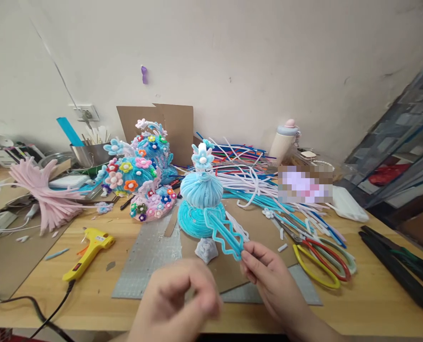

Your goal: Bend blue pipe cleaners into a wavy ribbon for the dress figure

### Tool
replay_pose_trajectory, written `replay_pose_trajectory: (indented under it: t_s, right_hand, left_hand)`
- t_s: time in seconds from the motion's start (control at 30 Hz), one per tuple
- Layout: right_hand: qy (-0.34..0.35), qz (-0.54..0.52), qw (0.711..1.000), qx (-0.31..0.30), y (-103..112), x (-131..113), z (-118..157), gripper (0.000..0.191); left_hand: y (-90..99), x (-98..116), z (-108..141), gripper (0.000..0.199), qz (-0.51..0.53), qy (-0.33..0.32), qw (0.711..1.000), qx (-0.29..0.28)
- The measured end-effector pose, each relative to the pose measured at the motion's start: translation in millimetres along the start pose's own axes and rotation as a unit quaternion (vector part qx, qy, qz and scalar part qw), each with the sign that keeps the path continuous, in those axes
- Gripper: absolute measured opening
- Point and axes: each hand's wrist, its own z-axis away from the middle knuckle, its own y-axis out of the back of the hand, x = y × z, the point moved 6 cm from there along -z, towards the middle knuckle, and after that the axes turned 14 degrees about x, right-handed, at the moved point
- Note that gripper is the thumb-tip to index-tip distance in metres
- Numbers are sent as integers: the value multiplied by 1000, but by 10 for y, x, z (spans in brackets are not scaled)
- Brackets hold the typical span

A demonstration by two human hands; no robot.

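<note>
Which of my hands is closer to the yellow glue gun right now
Left. The left hand is low in the middle, right of the yellow glue gun; the right hand is farther right, pinching the blue zigzag pipe cleaner.

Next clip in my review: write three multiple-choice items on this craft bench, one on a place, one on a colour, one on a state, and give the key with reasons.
1. Where does the yellow plastic glue gun lie on the wooden table?
A. left of the blue figure
B. behind the cardboard
C. on the scissors

2. What colour is the zigzag pipe-cleaner strip pinched by the right hand?
A. pink
B. light blue
C. white

3. How is the left hand?
A. gripping the glue gun
B. flat on the table
C. raised, blurred, fingers bunched, nothing visibly held

Key: 1 A, the gun lies left of the light blue pipe-cleaner figure. 2 B, the strip matches the figure's blue. 3 C, the hand hovers over the grey cutting mat, touching nothing.
</note>
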Motion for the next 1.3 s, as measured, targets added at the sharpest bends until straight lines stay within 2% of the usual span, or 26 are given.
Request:
replay_pose_trajectory:
  t_s: [0.03, 0.07, 0.1, 0.17, 0.2, 0.27, 0.3, 0.37, 0.43, 0.6, 0.73, 0.9, 1.13, 1.3]
  right_hand:
    - [0, -2, 1000, -1, -19, -30, -4, 25]
    - [2, 5, 1000, -4, -40, -59, -4, 25]
    - [12, 21, 1000, -5, -60, -91, 0, 25]
    - [48, 80, 996, -5, -101, -160, 13, 25]
    - [72, 117, 990, -6, -126, -194, 24, 25]
    - [122, 190, 974, -25, -196, -246, 55, 22]
    - [142, 221, 964, -40, -236, -258, 74, 19]
    - [175, 273, 944, -69, -304, -260, 112, 16]
    - [196, 314, 925, -87, -342, -247, 143, 17]
    - [220, 376, 891, -128, -388, -239, 202, 18]
    - [205, 383, 888, -151, -412, -252, 221, 18]
    - [178, 375, 894, -166, -432, -255, 212, 18]
    - [172, 408, 883, -156, -444, -259, 221, 18]
    - [171, 413, 885, -129, -411, -260, 202, 12]
  left_hand:
    - [-87, -22, -108, 15, -13, 33, 999, -7]
    - [-107, -20, -203, 8, -18, 36, 999, 32]
    - [-108, 4, -267, 3, -30, 12, 997, 71]
    - [-78, 131, -305, 9, -91, -110, 980, 135]
    - [-79, 210, -289, 12, -136, -182, 963, 143]
    - [-157, 319, -254, 18, -238, -283, 925, 88]
    - [-213, 332, -255, 19, -286, -301, 909, 40]
    - [-328, 309, -278, 18, -337, -297, 891, -70]
    - [-411, 262, -316, 12, -367, -276, 876, -146]
    - [-464, 129, -419, 5, -403, -217, 861, -221]
    - [-420, 52, -484, 1, -402, -158, 869, -241]
    - [-382, 22, -513, 7, -401, -109, 877, -240]
    - [-431, 53, -471, 8, -425, -116, 859, -262]
    - [-468, 57, -472, 8, -431, -138, 851, -265]
